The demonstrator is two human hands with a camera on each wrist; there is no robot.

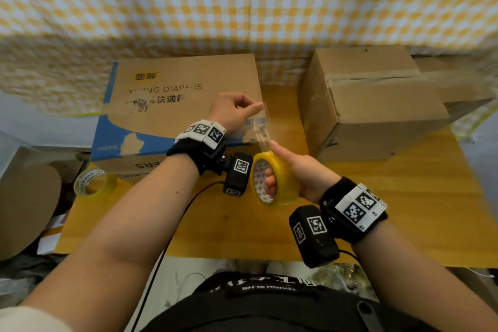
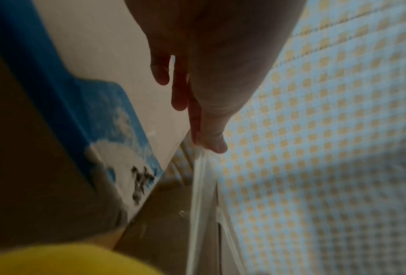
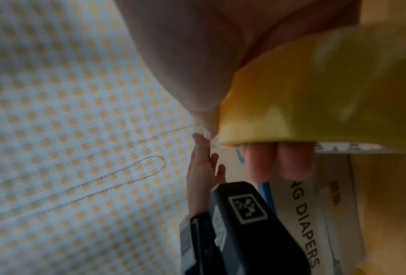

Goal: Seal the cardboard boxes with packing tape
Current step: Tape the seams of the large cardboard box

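A brown and blue diaper box [image 1: 172, 100] lies flat on the wooden table [image 1: 377, 210]. My right hand [image 1: 301, 178] grips a yellow tape roll [image 1: 280, 178], its fingers through the core and its thumb along the top. A clear strip of tape [image 1: 262, 127] runs up from the roll to my left hand [image 1: 237, 110], which pinches its free end over the box's right edge. In the left wrist view the thumb and finger of that left hand [image 2: 209, 137] hold the strip [image 2: 199, 195]. The right wrist view shows the roll [image 3: 327, 96] held close up.
A second plain cardboard box [image 1: 377, 105] stands at the right of the table. A spare tape roll [image 1: 94, 182] lies at the table's left edge beside a round cardboard piece [image 1: 24, 205]. A yellow checked cloth [image 1: 242, 3] hangs behind.
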